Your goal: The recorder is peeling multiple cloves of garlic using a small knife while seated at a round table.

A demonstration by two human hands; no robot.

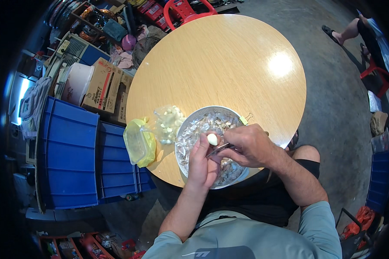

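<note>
My left hand point(199, 162) holds a peeled white garlic clove point(212, 139) at its fingertips, above a wide round bowl point(190, 115). My right hand point(250, 144) is closed round a small knife point(220, 149); its dark metal blade lies just below the clove, close to the left fingers. Papery garlic skins point(205, 124) fill much of the bowl. Left of the bowl, a clear plastic bag point(168, 123) contains several pale peeled cloves. Beside that bag sits a clear plastic tub point(137, 137) in a yellow plastic bag point(150, 149). The knife's handle is hidden in my right hand.
The bowl stands at the near edge of a round wooden table point(220, 60). A yellow-green clip point(243, 120) is on its rim. Blue plastic crates point(69, 151) and a cardboard box point(101, 84) flank the table's left. Another person point(376, 39) sits far right.
</note>
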